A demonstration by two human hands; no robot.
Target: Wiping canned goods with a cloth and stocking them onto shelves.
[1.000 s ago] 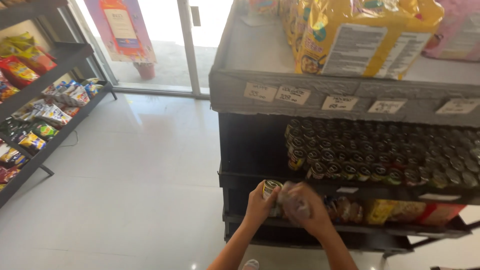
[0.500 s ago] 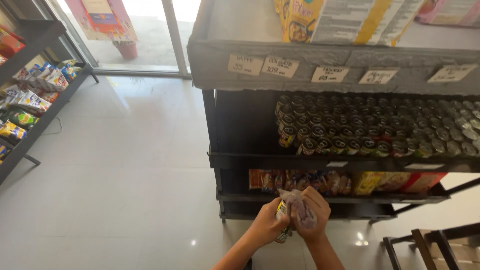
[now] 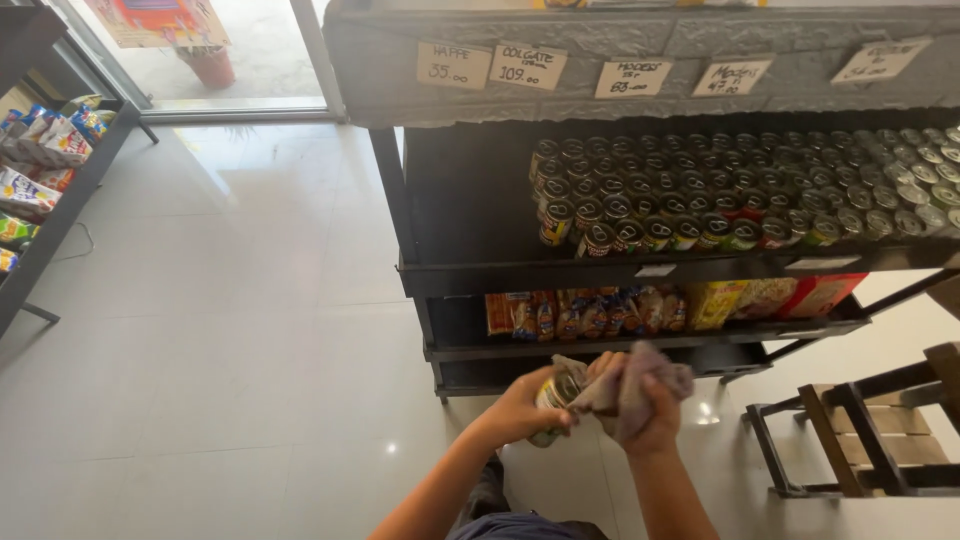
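A person stood before a dark metal shelving unit [image 3: 410, 270] in a small shop, wiping a tin can [image 3: 553, 400] with a greyish cloth [image 3: 640, 375]. The left hand [image 3: 522, 408] was wrapped round the can, fingers closed on its side, holding it in the air below the front edge of the lowest shelf and over the pale tiled floor [image 3: 220, 340]. The right hand [image 3: 645, 415] was bunched tight on the cloth, pressing it against the can's end.

Judging by the scene, the job was only partly done: one can was out and being cleaned, while the dense rows of cans [image 3: 740, 195] sat on the middle shelf, packed up to its front edge. Whether any of those had already been wiped could not be told. Packets of snacks [image 3: 590, 312] lined the shelf beneath, handwritten price cards [image 3: 630, 78] hung along the top shelf's edge, and a wooden stool [image 3: 870, 430] stood off the unit's right corner.
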